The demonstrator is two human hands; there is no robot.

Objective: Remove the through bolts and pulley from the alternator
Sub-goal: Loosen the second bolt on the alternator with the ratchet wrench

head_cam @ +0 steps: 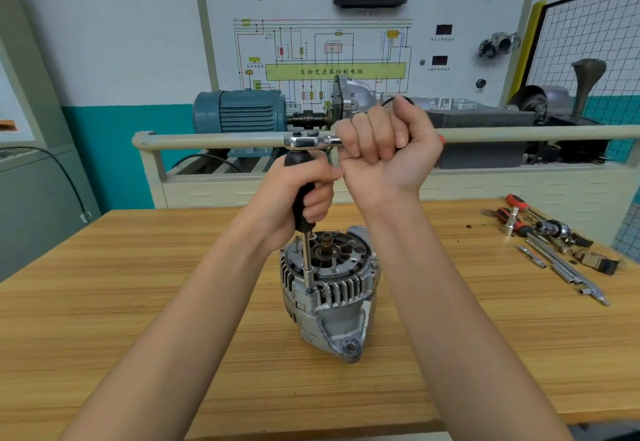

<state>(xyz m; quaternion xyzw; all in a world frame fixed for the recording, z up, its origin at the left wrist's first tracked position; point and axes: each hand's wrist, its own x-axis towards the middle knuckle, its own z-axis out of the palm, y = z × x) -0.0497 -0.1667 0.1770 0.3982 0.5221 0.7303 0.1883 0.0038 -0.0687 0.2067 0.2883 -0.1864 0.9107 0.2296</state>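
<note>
A silver alternator [329, 295] stands on end on the wooden table [138, 302], its open rear face with the shaft upward. A black-handled driver [300, 198] stands upright, and its steel shank [308, 260] reaches down to a through bolt at the housing's left rim. My left hand [294, 198] grips the black handle. A chrome ratchet [311, 141] sits across the driver's top, and my right hand [384, 149] holds its handle in a fist. The pulley is hidden under the alternator.
Loose tools lie at the table's right: red-handled screwdrivers [516, 212], sockets [550, 229], extension bars [568, 271]. Behind the table stands a training rig with a blue motor [239, 111], a rail [207, 139] and a wiring board [332, 59].
</note>
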